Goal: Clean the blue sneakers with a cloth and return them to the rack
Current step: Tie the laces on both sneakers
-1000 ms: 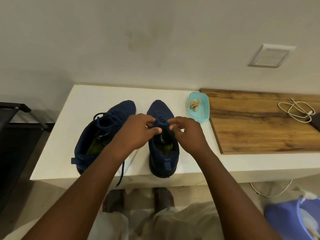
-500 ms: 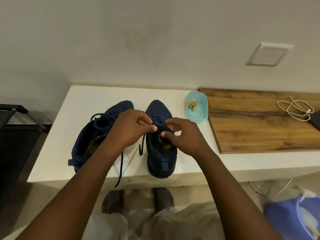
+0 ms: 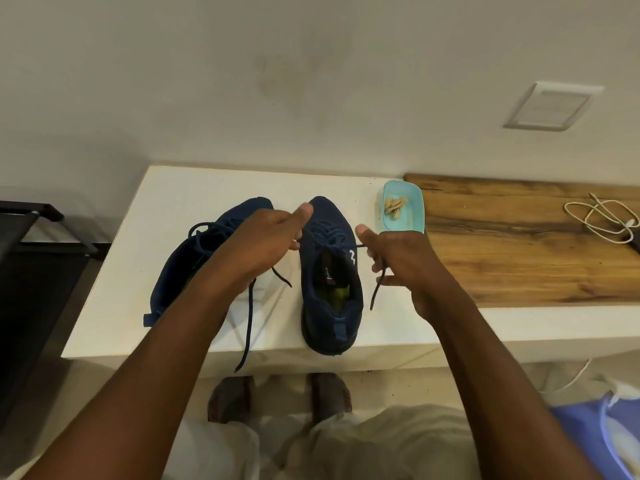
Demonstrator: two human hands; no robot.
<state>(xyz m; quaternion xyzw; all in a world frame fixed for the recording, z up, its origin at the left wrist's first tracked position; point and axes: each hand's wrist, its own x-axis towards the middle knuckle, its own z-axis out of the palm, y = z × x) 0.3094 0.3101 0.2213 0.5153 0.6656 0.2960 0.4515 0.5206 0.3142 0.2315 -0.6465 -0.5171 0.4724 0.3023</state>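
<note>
Left hand (image 3: 263,244) pinches one end of the lace (image 3: 375,292) of the right sneaker (image 3: 332,306), fingers curled, thumb extended. Right hand (image 3: 405,261) pinches the other end; the tail hangs below its fingers. Both ends are drawn outward, apart from each other. Right sneaker stands upright on the white counter (image 3: 138,306), heel at the near edge, toe toward the wall. Left sneaker (image 3: 169,289) lies just beside it, tilted, partly hidden by the left forearm, with one lace trailing over the counter edge. Teal tray (image 3: 414,216) sits near the toes, at the edge of a wooden board (image 3: 519,258).
</note>
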